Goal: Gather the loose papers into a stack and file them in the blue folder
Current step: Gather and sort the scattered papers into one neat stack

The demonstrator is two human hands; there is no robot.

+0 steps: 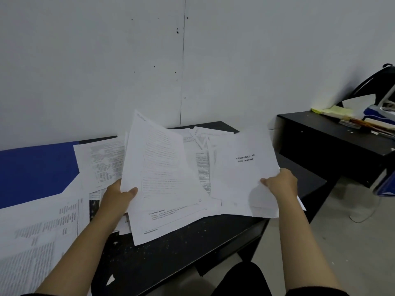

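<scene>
A: What is each hand doing?

B: The left hand (119,194) grips the near left edge of a tilted text sheet (162,167), thumb on top, fingers hidden beneath. The right hand (281,183) pinches the near right edge of a sheet headed "LAMPIRAN 15" (243,167), thumb on top as well. Both sheets are raised off the black desk (181,248), and they overlap between the two hands.

A: And the other loose papers?

B: More sheets (168,221) lie fanned under the held ones, just below and between the hands. A printed page (100,161) lies just beyond the left hand, and a large table-printed sheet (36,238) lies to that hand's left and nearer the person, beside the forearm.

A: Where is the blue folder?

B: The blue folder (36,171) lies flat on the desk, to the left of the left hand and farther away, with its near edge covered by papers.

A: Anything off to the right?

B: Well beyond the right hand stands a second black desk (320,142) carrying yellow papers (333,110) and other clutter I cannot make out.
</scene>
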